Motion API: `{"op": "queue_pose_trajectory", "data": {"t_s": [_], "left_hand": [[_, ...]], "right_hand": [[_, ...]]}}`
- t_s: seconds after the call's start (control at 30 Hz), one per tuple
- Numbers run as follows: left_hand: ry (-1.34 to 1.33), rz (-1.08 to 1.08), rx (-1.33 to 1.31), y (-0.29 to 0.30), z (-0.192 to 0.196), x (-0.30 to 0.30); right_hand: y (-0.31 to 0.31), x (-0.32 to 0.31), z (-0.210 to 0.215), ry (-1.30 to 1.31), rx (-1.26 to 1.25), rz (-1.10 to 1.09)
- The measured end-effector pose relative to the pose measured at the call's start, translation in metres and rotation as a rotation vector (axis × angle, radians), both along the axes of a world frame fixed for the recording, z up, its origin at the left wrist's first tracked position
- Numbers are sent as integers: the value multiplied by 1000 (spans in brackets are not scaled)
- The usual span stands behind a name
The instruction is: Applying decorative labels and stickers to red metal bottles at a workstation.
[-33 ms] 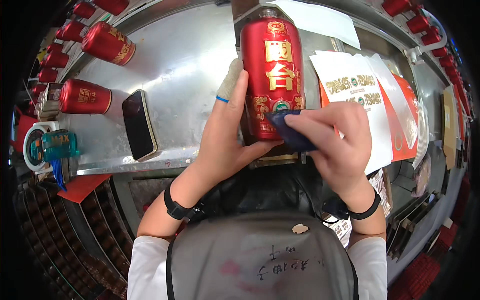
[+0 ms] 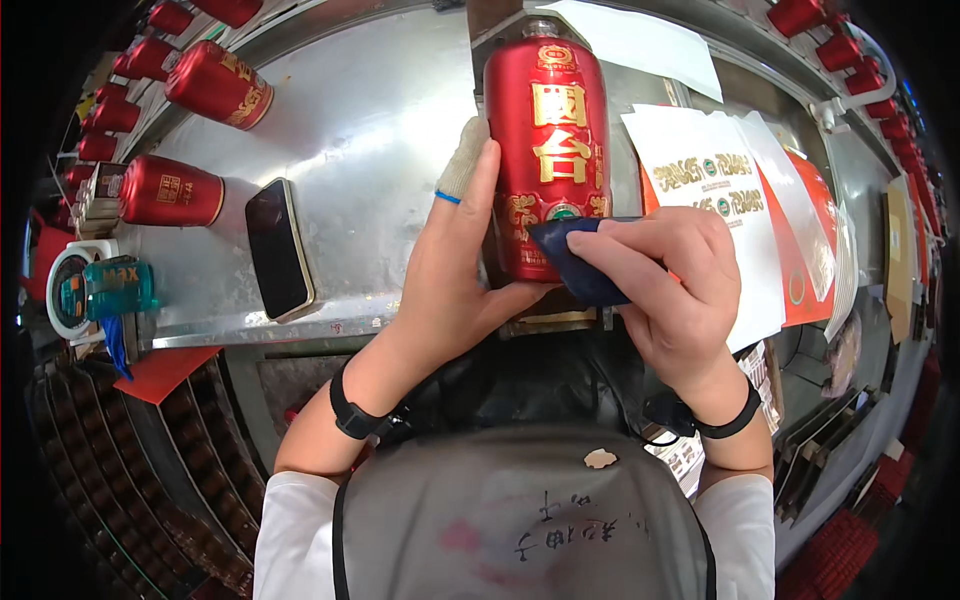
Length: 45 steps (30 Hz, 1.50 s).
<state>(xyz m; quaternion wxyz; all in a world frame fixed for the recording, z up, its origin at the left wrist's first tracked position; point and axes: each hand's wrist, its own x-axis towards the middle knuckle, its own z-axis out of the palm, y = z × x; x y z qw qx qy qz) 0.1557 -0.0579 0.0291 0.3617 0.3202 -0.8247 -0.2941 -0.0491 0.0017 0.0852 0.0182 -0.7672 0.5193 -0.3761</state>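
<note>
A red bottle (image 2: 545, 120) with raised gold characters lies in front of me, its clear neck pointing away. My left hand (image 2: 450, 245) is closed around its left side and base, the thumb at the near end. A beige finger cot with a blue band (image 2: 462, 165) covers one of its fingers. Between thumb and fingers, my right hand (image 2: 670, 275) pinches a flat, dark blue piece (image 2: 590, 265), perhaps cloth or a soft scraper. Its pointed corner rests against the bottle's lower front, over part of a green and gold label (image 2: 563, 211).
Two red bottles (image 2: 172, 192) and a phone (image 2: 278, 248) lie on the metal table (image 2: 350, 120) at left. A teal container (image 2: 120, 288) is near the left edge. White printed sheets (image 2: 700, 140) over orange-red ones (image 2: 805, 185) lie at right. More red bottles line both sides.
The dark blue piece and my right fingertips have slid very slightly left across the bottle's lower front. My left hand keeps its hold.
</note>
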Motion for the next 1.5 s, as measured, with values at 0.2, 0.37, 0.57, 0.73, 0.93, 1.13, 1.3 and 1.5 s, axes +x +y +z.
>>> {"op": "queue_pose_trajectory", "data": {"t_s": [0.2, 0.37, 0.57, 0.73, 0.93, 1.13, 1.3, 1.5], "left_hand": [[0, 40, -20, -1, 0, 0], [46, 57, -5, -1, 2, -1], [114, 61, -6, -3, -4, 1], [118, 83, 11, 1, 1, 0], [72, 112, -54, 6, 10, -7], [60, 119, -63, 7, 7, -8], [110, 130, -103, 5, 3, -8], [10, 76, 111, 7, 3, 4]], "right_hand": [[-6, -4, -1, 204, -153, 97], [-6, 0, 8, 206, -60, 181], [-3, 4, 11, 220, -16, 170], [-5, -2, 18, 277, -4, 127], [-5, -1, 25, 397, -15, 228], [-14, 0, 31, 464, -19, 264], [-15, 7, 32, 456, -20, 316], [-14, -7, 20, 89, 173, -57]]}}
